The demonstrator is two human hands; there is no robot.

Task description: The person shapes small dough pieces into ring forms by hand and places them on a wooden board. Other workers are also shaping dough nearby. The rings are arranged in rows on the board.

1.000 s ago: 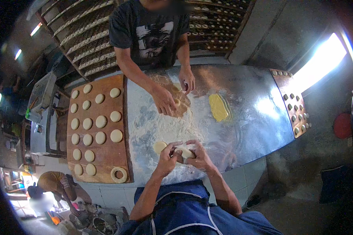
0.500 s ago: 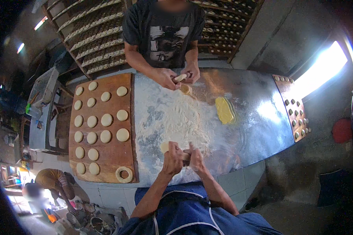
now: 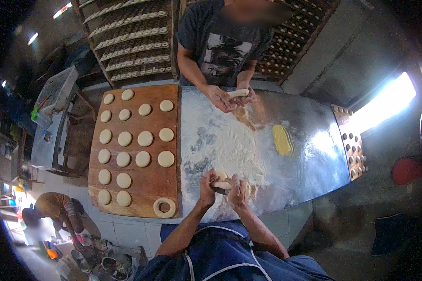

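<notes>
Where the floured counter (image 3: 220, 145) reaches the lower middle of the frame, the person's left hand (image 3: 207, 188) and right hand (image 3: 238, 191) are both closed on a pale dough piece (image 3: 222, 184), one at each end, so it bridges the gap between them. Just beyond it a dough round (image 3: 221, 174) peeks out, partly hidden. On the left of the frame, a wooden board (image 3: 150, 180) carries dough discs (image 3: 145, 138), with one dough ring (image 3: 156, 208) at its lower right corner. Right of centre I see a yellow smear (image 3: 282, 140); up top, a co-worker (image 3: 220, 51) grips another strip of dough (image 3: 238, 93).
</notes>
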